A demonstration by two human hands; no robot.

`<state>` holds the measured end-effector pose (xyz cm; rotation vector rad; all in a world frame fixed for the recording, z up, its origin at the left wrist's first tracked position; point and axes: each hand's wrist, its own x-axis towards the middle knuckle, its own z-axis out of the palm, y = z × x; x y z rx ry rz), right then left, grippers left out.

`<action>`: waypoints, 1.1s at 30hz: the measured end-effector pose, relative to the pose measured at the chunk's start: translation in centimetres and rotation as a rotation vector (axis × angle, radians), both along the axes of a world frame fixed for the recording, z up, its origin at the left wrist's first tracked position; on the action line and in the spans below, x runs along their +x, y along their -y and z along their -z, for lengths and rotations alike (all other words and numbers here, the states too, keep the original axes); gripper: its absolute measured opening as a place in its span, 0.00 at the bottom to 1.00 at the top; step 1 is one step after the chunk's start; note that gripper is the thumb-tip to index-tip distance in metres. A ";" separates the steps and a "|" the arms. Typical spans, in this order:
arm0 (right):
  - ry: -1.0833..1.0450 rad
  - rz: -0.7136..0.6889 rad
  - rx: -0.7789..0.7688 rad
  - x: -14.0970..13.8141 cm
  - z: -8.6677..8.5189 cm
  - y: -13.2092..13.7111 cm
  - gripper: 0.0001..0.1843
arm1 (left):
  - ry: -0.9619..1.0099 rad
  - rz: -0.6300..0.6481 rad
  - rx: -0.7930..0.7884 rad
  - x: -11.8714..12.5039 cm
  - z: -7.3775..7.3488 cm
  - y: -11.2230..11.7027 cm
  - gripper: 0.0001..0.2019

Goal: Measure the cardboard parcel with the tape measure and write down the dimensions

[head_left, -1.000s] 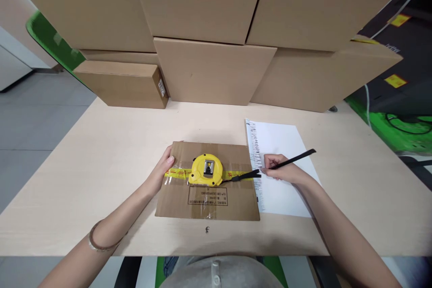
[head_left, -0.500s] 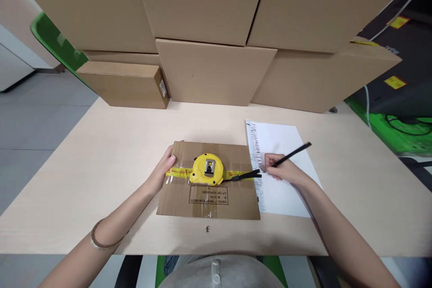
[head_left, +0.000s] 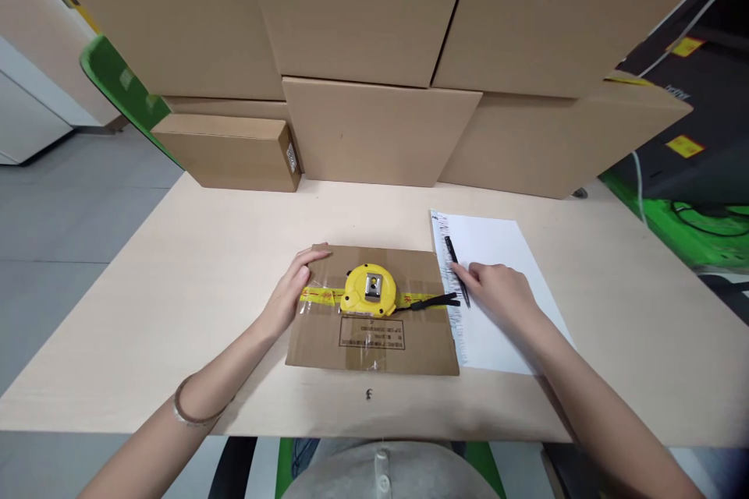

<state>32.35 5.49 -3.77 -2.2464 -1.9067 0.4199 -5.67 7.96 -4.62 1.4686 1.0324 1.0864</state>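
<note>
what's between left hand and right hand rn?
In the head view, the flat cardboard box spans the stretch, with the yellow tape measure on top. Left hand rests on the box's left edge; right hand lies by the black pen on the paper.

In front of me the pale wooden bench (head_left: pixel 175 296) runs back to a stack of large plain brown cardboard boxes (head_left: pixel 374 54) that rises like a wall. A smaller brown carton (head_left: pixel 228 152) lies at the stack's left foot. Grey tiled floor (head_left: pixel 52 210) spreads to my left; bright green flooring (head_left: pixel 690 226) shows on the right.
</note>
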 end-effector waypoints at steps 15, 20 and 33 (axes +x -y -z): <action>-0.410 -0.749 0.103 -13.1 -7.6 -0.1 0.32 | 0.126 0.108 0.010 -1.4 1.9 -0.9 0.26; -0.602 -0.809 0.048 -14.6 -8.4 -0.9 0.30 | 0.200 0.169 0.026 -1.6 2.7 -1.3 0.28; -0.517 -0.890 0.195 -18.2 -8.4 -0.6 0.30 | 0.255 0.204 0.015 -2.4 4.2 -1.6 0.33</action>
